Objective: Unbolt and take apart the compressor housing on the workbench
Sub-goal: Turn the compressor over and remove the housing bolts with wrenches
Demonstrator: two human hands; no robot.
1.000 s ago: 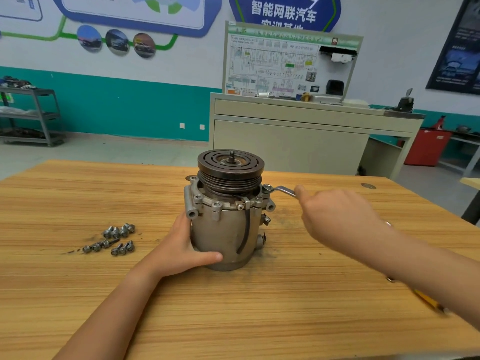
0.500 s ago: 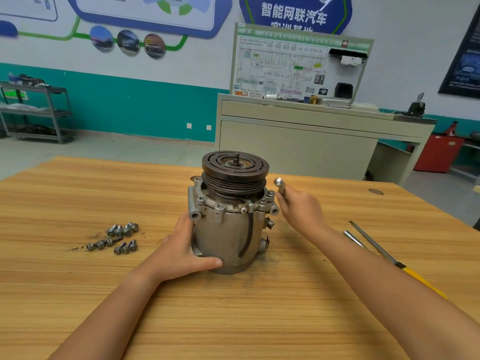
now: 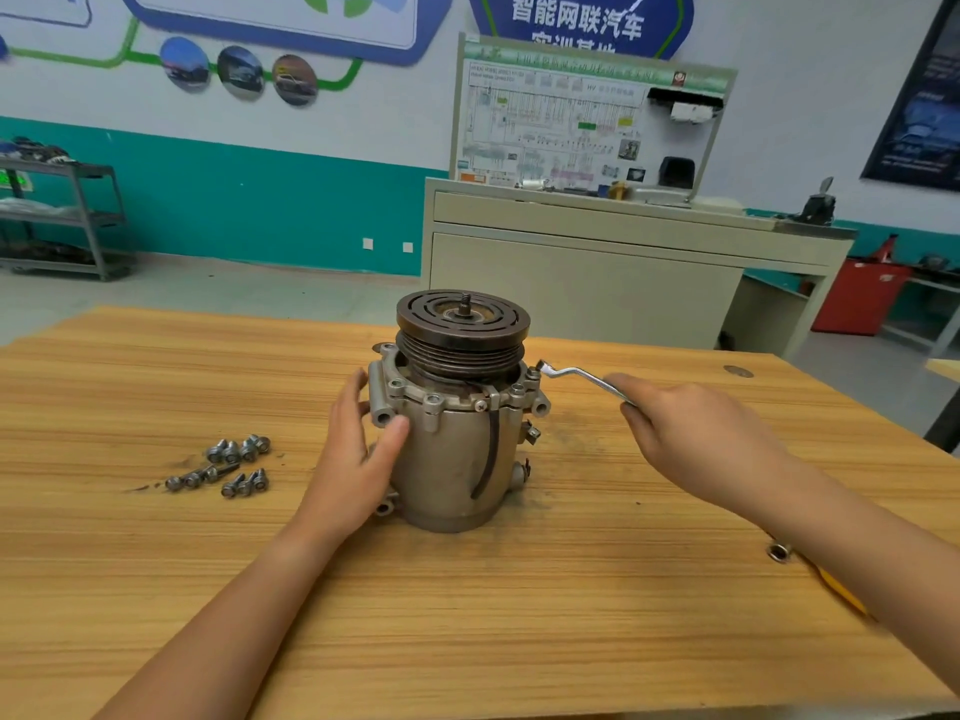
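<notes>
On the counter [image 3: 571, 589], mid-view, the compressor [image 3: 457, 459] is stood upright with the pulley [image 3: 462, 314] on top. It is gripped at its upper left side by the left hand [image 3: 358, 459], thumb across the front and fingers round the back by the flange. The wrench [image 3: 582, 376] handle is clenched in the right hand [image 3: 691, 444], and the wrench head appears set on a flange bolt [image 3: 532, 375] at the right rim. Loose bolts [image 3: 228, 467] are clustered on the counter well left of the compressor, so part of the unbolting looks done. More bolt heads are seen round the flange.

The step in hand is judged to be loosening that right-rim bolt. To do it well:
- The wrench head should be kept fully seated and level, or the bolt head could be rounded.
- The pull should be made smoothly from the handle end.
- The body should be braced hard against the turn, so it is not spun or tipped.

A yellow-handled tool [image 3: 841, 589] is partly hidden under the right forearm.
</notes>
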